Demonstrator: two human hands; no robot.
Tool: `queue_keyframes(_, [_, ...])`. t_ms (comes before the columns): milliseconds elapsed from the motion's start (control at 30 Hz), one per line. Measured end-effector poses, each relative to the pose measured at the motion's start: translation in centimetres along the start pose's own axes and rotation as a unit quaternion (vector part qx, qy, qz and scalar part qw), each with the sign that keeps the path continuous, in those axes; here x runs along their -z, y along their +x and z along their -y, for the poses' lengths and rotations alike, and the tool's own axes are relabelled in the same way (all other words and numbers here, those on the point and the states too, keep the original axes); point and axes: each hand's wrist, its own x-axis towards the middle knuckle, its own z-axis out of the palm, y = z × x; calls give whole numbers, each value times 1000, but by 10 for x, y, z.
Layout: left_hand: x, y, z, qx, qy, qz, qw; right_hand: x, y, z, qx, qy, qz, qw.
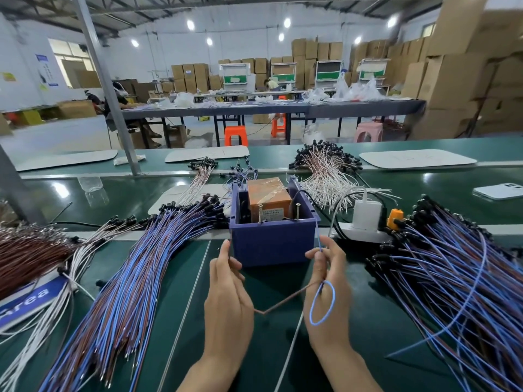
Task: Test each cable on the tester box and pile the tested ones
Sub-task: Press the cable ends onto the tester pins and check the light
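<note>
Tester box [273, 241], purple and open-topped, on green tabletop [175, 306]; orange block [268, 198] inside it, two upright screws [259, 212] at its near inner edge. Both hands just in front of the box, raised off the tabletop, sharing one cable [285, 299]. Left hand [227, 295] grasping the brown strand, thumb and forefinger pinched on its end near the box's front left edge. Right hand [329, 292] grasping the blue strand, end pinched and pointing up toward the box's front right corner; slack of the blue strand hangs in a loop below that hand. Brown strand sags in a V between the two hands. Cannot tell if either strand end touches the box or a screw. Left of the box: large fan of blue-and-brown cables [135, 273], black connectors toward the box; farther left, white cables [70, 267] and a brown bundle [31, 250]. Right of the box: second heap of blue-and-brown cables [452, 273], looser and tangled. Which heap is the tested one: cannot tell. Behind the box: mound of white and pinkish cables [325, 176]. Just right of the box: white power strip [365, 233] carrying a white charger [367, 215] and an orange plug [394, 217]. Well to the right and behind: white phone [499, 190], lying flat.
</note>
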Motion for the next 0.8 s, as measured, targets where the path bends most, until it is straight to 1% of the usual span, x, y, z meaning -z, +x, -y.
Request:
queue_keyframes(67, [-5,9,5,15,4,-6,1000,-4,5,-3,1,-5,5,1000])
queue_keyframes(167, [-10,21,10,53,-39,-22,998,-11,11,-6,19,-19,14,1000])
queue_keyframes(333, [-19,36,14,41,-26,-38,998,-19,23,-12,38,-52,-11,998])
queue_keyframes(433, [-21,40,17,25,-10,-43,999,-20,27,-14,36,-46,-20,998])
queue_keyframes(567, [-21,35,14,-13,-17,-46,999,-21,26,-16,31,-35,-26,999])
queue_keyframes(800, [-21,36,11,7,-55,-36,998,-20,26,-15,7,-22,-31,999])
